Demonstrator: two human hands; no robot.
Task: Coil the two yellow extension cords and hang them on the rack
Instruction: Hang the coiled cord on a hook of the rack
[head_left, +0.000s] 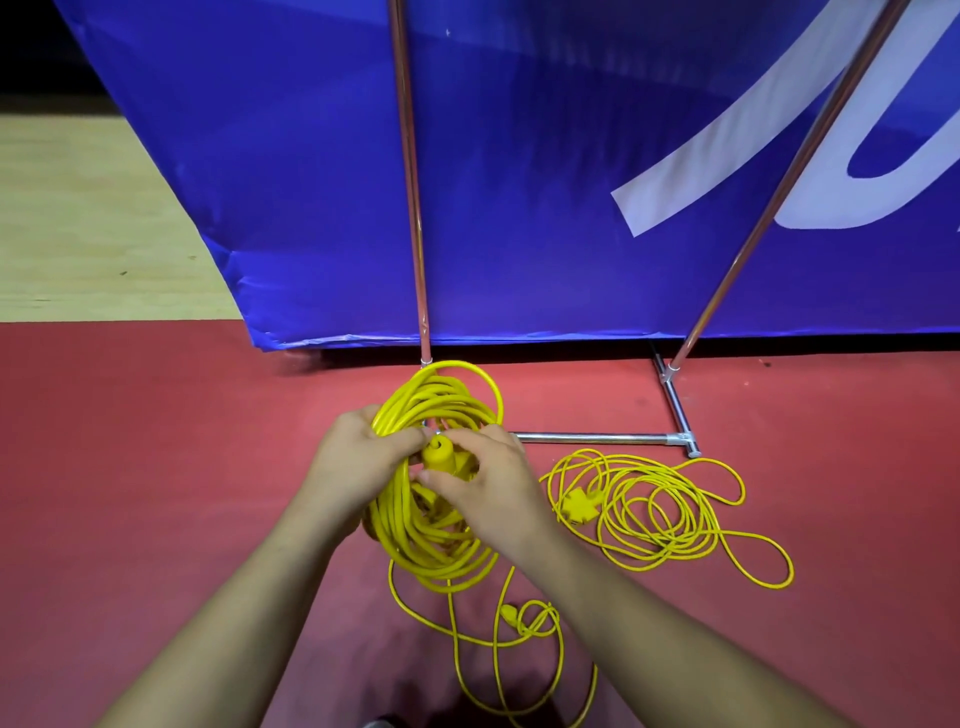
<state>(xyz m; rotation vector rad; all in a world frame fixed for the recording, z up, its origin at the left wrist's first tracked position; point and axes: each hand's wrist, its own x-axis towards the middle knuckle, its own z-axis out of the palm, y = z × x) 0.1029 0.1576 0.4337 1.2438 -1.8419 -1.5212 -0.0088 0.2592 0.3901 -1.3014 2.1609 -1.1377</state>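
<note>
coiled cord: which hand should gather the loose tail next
Probably right. The left hand grips the coiled cord, holding its loops; the right hand only pinches the socket end and sits nearer the loose tail.

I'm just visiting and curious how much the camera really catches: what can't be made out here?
Head view, the only one:
Rack: its poles run off the top edge, so any hanging bar is unseen.
Yellow plug: mostly covered by the left hand and right hand.
Coiled cord: its loose tail is cut off at the bottom edge.
Banner: lettering cut off at the right edge, unreadable.
</note>
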